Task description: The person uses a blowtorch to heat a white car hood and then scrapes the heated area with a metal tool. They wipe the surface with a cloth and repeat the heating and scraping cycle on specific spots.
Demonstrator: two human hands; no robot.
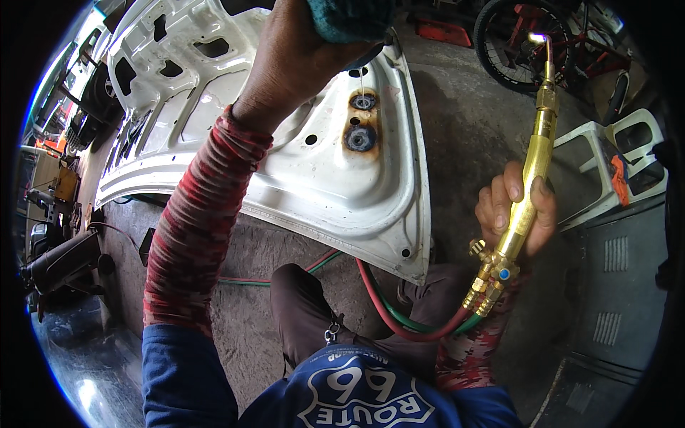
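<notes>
My right hand (517, 207) grips a brass welding torch (539, 153) with its neck pointing up and away. The bent tip glows bright white, and red and green hoses run from its valves. At the top edge, my left hand (303, 46) is closed on a dark teal cloth (349, 18), partly cut off by the frame. From below the cloth, a thin streak like liquid drops toward the upper scorched spot. Two round scorched spots, one above (363, 102) and one below (360, 138), mark the white car panel (335, 185) in front of me.
Red and green hoses (378, 299) pass under the panel's near edge. At the right stand a white plastic stool (592, 139) with an orange rag (618, 180) and a grey panel (614, 264). A bicycle wheel (492, 64) is behind the torch. A black cylinder (68, 264) lies left.
</notes>
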